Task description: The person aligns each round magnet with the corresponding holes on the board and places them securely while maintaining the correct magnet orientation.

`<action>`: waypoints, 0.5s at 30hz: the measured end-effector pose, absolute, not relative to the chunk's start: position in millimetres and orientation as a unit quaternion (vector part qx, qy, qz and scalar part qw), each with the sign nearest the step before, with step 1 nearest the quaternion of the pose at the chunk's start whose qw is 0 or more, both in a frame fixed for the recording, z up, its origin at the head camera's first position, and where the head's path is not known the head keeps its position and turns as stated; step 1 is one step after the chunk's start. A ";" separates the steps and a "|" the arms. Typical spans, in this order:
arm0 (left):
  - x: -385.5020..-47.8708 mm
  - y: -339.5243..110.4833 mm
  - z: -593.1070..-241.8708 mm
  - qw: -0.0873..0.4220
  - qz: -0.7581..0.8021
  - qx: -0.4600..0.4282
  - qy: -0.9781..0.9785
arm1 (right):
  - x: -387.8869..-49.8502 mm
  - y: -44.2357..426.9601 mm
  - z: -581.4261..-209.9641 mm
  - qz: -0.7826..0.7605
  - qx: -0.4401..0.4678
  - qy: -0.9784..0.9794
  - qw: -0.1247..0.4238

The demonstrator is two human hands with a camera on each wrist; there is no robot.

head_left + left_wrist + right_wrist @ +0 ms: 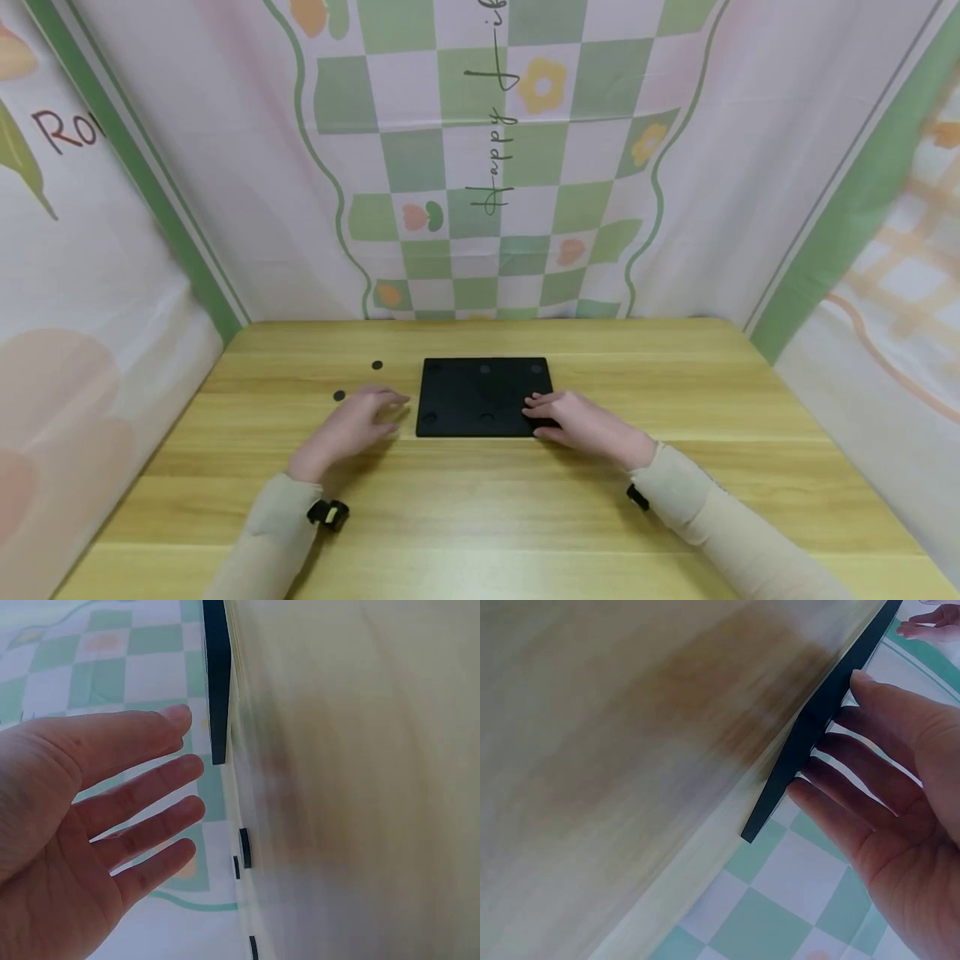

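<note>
A flat black rectangular board with several round marks on its top lies near the middle of the wooden table. My right hand rests its fingertips on the board's right end; the right wrist view shows the fingers extended and touching the dark surface. Just left of the board, apart from it, hovers my left hand. Its fingers are spread and relaxed, holding nothing in the left wrist view. Small black discs lie beyond the left hand, one farther back and one nearer. A third disc shows in the left wrist view.
The wooden table extends toward me and to both sides of the board. A patterned cloth hangs behind its back edge, with more cloth on the left and right. Dark wrist devices sit on the left sleeve and right sleeve.
</note>
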State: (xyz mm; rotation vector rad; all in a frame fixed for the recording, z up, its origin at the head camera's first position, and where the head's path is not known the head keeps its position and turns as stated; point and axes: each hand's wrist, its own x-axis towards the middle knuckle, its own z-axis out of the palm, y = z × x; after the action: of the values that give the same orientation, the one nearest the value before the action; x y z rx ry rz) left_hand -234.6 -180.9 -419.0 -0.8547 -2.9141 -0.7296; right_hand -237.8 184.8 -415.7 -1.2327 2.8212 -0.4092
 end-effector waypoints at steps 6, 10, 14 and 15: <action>-238.9 -188.7 -420.3 0.002 -0.253 -0.276 -0.927 | -238.0 184.5 -415.2 -0.135 -0.398 0.908 0.016; -241.3 -192.9 -421.0 -0.003 -0.252 -0.274 -0.928 | -237.7 184.5 -415.3 -0.128 -0.399 0.908 0.013; -242.3 -196.7 -421.7 -0.007 -0.249 -0.274 -0.929 | -237.6 185.0 -415.6 -0.125 -0.399 0.908 0.009; -242.5 -197.4 -421.9 -0.007 -0.248 -0.275 -0.929 | -237.7 184.9 -415.6 -0.126 -0.399 0.908 0.009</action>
State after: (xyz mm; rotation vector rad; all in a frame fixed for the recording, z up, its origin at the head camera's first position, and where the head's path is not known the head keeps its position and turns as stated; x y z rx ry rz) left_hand -242.5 -197.4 -421.9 -0.8668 -2.9320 -0.7811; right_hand -237.7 184.9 -415.6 -1.2476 2.8367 -0.3939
